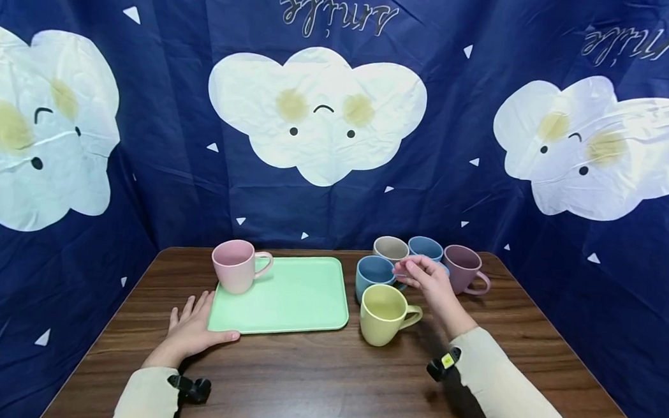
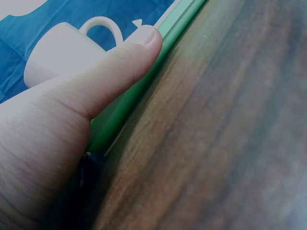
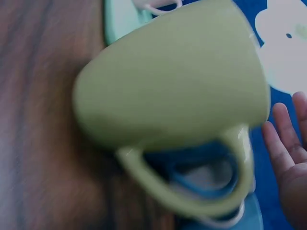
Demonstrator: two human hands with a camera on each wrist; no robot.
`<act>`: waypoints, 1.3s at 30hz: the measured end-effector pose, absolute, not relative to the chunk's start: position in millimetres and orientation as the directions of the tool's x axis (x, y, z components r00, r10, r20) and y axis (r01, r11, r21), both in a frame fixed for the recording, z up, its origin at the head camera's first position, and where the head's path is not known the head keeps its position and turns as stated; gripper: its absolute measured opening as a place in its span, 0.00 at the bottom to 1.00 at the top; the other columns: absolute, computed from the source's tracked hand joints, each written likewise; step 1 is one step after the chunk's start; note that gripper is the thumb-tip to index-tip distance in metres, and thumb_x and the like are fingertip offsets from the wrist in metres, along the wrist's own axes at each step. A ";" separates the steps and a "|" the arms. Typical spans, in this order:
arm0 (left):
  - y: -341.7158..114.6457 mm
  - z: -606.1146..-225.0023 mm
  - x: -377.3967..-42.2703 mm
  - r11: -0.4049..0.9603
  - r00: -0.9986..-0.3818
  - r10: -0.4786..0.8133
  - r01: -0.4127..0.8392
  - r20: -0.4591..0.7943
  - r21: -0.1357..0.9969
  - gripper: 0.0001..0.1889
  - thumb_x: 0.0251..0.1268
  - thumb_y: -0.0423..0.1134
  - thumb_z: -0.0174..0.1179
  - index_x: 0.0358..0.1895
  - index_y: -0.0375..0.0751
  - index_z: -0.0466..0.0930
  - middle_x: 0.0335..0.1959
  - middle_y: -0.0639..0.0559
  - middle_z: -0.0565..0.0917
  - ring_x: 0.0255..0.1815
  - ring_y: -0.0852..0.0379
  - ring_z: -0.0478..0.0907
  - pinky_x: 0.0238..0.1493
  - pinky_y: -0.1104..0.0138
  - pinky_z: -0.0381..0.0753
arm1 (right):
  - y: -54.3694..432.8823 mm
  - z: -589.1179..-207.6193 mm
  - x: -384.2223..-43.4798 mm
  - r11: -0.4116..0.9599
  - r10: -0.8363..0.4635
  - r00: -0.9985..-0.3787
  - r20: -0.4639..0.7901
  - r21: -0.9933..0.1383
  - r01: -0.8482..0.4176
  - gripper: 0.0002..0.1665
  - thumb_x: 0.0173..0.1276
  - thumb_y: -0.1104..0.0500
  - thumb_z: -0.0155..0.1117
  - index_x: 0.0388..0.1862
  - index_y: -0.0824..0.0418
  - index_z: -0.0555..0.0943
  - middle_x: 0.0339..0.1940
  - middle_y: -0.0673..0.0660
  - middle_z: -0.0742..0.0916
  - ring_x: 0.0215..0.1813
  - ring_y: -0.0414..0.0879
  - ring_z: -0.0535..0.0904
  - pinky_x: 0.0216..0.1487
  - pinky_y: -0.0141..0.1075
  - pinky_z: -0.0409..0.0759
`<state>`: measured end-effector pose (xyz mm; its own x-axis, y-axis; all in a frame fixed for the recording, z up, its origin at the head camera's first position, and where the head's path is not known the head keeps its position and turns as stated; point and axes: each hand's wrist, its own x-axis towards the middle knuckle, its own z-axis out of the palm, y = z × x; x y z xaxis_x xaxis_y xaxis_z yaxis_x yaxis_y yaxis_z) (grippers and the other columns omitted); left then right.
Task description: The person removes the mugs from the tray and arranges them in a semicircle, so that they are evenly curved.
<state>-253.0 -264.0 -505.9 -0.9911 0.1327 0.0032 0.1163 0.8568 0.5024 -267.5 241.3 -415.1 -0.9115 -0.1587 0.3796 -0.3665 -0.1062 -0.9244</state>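
My left hand lies at the near left corner of the mint-green tray, fingers spread on its left side. Its thumb runs along the tray's front rim. A pink mug stands upright on the tray's left part, its handle to the right. My right hand hovers among the mugs at the right, holding nothing, its fingers loosely bent. In front of it stands a yellow mug, handle to the right. A blue mug stands just behind the yellow one.
Behind the right hand are a beige mug, a second blue mug and a mauve mug, partly hidden by one another or by the hand. The wooden table ends at a dark blue cloth printed with clouds.
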 end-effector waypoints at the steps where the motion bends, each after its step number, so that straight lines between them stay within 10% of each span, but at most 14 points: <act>1: -264.5 -506.9 -253.4 0.857 -0.991 0.132 0.115 0.002 0.503 0.70 0.47 0.73 0.69 0.79 0.27 0.41 0.78 0.22 0.44 0.78 0.21 0.33 0.67 0.27 0.26 | 237.2 -411.0 -270.0 -0.110 -0.154 -0.913 0.379 -0.924 -0.365 0.14 0.80 0.61 0.54 0.50 0.73 0.77 0.41 0.53 0.90 0.48 0.45 0.88 0.54 0.44 0.84; 18: -267.5 -515.0 -255.7 0.855 -0.991 0.132 0.124 0.021 0.504 0.70 0.47 0.73 0.68 0.80 0.28 0.41 0.78 0.23 0.44 0.78 0.22 0.33 0.67 0.26 0.26 | 129.1 -363.7 -303.6 -0.201 -0.116 -0.916 0.385 -0.912 -0.358 0.16 0.78 0.64 0.57 0.55 0.77 0.76 0.42 0.53 0.90 0.47 0.46 0.88 0.58 0.51 0.82; 30: -267.1 -511.7 -255.8 0.856 -0.991 0.134 0.123 0.014 0.502 0.71 0.47 0.74 0.68 0.80 0.27 0.41 0.79 0.23 0.44 0.78 0.22 0.33 0.68 0.27 0.26 | 71.5 -362.1 -320.3 -0.167 -0.157 -0.938 0.308 -0.945 -0.282 0.19 0.79 0.62 0.57 0.58 0.76 0.76 0.54 0.71 0.85 0.56 0.60 0.85 0.61 0.55 0.79; 39: -267.1 -511.5 -255.3 0.860 -0.992 0.129 0.116 0.008 0.497 0.71 0.46 0.74 0.68 0.80 0.27 0.42 0.79 0.23 0.45 0.78 0.22 0.34 0.68 0.27 0.26 | 35.5 -379.8 -338.5 -0.109 -0.174 -0.957 0.231 -0.971 -0.215 0.17 0.77 0.59 0.61 0.56 0.70 0.81 0.51 0.63 0.88 0.53 0.54 0.86 0.58 0.50 0.82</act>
